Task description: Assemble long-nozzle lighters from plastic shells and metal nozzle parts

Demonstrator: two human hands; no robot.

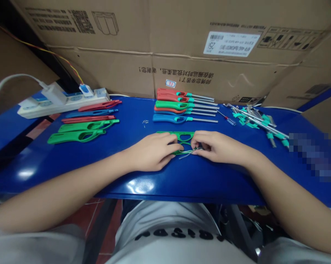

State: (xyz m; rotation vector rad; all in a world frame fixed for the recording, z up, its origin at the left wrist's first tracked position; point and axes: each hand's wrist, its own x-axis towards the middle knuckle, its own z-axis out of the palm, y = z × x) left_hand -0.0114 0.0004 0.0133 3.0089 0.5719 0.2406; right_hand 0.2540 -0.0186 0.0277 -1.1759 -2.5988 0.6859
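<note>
A green plastic utility-lighter housing (182, 137) lies on the blue table (143, 176) in front of me, with thin wires and a small metal part (191, 151) at its near edge. My left hand (151, 151) grips the housing from the left. My right hand (217, 146) pinches it from the right, its fingertips at the wires. My fingers hide much of the housing's lower side. Two loose green lighter shells (77, 134) lie left of my left hand.
Red and blue shells (94, 111) lie by a white power strip (63, 104) at back left. Finished lighters with metal nozzles (182, 106) lie at back centre, beside a small screwdriver (226, 118) and a heap of metal tubes with teal fittings (256, 121). Cardboard boxes (165, 47) stand behind.
</note>
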